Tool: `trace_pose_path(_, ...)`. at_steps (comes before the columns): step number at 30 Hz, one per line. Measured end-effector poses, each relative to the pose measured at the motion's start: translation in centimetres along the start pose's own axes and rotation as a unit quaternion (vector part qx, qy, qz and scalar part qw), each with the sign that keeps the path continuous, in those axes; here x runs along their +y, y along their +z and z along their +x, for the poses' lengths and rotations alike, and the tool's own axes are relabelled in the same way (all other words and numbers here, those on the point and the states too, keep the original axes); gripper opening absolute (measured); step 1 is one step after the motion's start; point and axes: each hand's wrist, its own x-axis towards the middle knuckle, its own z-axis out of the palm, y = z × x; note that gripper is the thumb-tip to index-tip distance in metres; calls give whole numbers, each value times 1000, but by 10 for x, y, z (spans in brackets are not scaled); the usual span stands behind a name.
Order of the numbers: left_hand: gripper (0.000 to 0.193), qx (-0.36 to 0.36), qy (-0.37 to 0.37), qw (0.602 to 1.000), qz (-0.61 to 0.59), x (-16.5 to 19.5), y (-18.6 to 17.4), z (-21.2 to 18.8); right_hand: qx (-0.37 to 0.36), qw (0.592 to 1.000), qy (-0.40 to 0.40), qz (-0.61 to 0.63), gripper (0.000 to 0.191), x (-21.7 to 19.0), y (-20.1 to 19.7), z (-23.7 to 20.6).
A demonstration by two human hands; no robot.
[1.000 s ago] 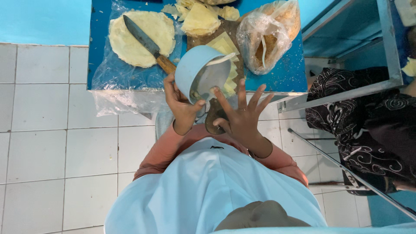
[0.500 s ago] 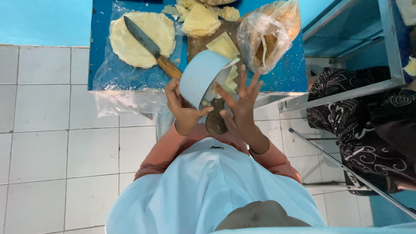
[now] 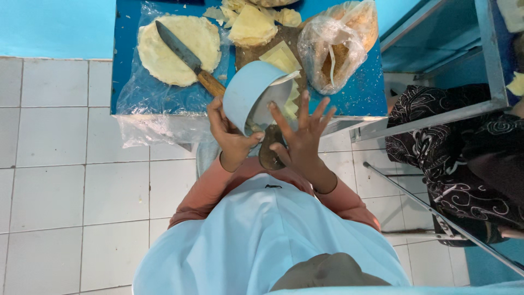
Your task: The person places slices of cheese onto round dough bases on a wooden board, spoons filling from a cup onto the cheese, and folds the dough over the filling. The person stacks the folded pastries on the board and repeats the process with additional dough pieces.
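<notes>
Two hands meet just in front of the blue surface (image 3: 125, 60), both at a pale blue bowl (image 3: 248, 90); the left hand (image 3: 232, 136) is closed round the bowl's lower rim, thumb curled at the edge, and holds it tipped on its side so the open mouth faces right, toward the right hand (image 3: 300, 139); that hand is open, fingers spread and upright, its thumb and palm against a dark brown rounded thing (image 3: 271, 153) just under the bowl's mouth, though what this is cannot be told; the bowl lies up and left of the right hand, touching or nearly touching its fingertips, with its depth running left to right; it looks smooth and plain outside, greyish within, and whatever it holds is hidden; behind it on the surface lie a knife (image 3: 188, 57) with a wooden handle across a round flat dough sheet (image 3: 174, 46), pale cut pieces (image 3: 281, 57), and a clear plastic bag (image 3: 341, 41) of brown filling.
</notes>
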Motion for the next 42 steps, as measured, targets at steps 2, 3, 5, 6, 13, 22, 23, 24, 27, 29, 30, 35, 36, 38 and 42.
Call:
trace_pose_path(2,109,1,-3,1000,4,0,-1,1,12,997,-19,-68,71,3,3,-4)
trace_pose_path(3,109,0,-2,1000,17,-1,-1,1,18,996,-28,-85,70,7,3,-6)
trace_pose_path(5,110,-6,1,999,42,-2,-2,2,30,994,-40,-101,67,15,0,-8)
trace_pose_path(6,109,-10,-6,999,42,-2,-2,1,36,993,-45,-99,66,19,-3,-8)
trace_pose_path(13,107,-34,14,994,100,-1,-4,0,4,998,-45,35,63,26,-25,18)
trace_pose_path(22,107,-24,-18,997,65,4,1,2,-35,964,-5,263,36,18,-19,26)
trace_pose_path(23,107,-15,-28,997,65,3,2,3,-30,953,-1,302,40,18,-17,25)
trace_pose_path(24,102,-18,-39,999,28,2,4,5,-26,939,2,342,47,17,-14,24)
trace_pose_path(27,89,-34,-70,996,-38,-2,10,11,25,900,7,436,82,14,-9,22)
trace_pose_path(29,83,-57,-87,994,-27,-2,13,14,70,897,17,436,105,11,-10,22)
trace_pose_path(30,81,-86,-115,989,-33,-2,17,13,89,907,27,410,116,11,-11,21)
trace_pose_path(35,75,-205,-274,937,-64,7,44,6,225,890,97,384,124,12,-16,8)
trace_pose_path(36,73,-230,-246,940,-59,12,45,7,244,885,111,381,125,20,-19,4)
trace_pose_path(38,69,-280,-189,940,-50,23,44,10,273,885,143,348,125,42,-26,-4)
trace_pose_path(42,44,-235,5,946,222,41,28,25,289,902,202,251,124,100,-26,-9)
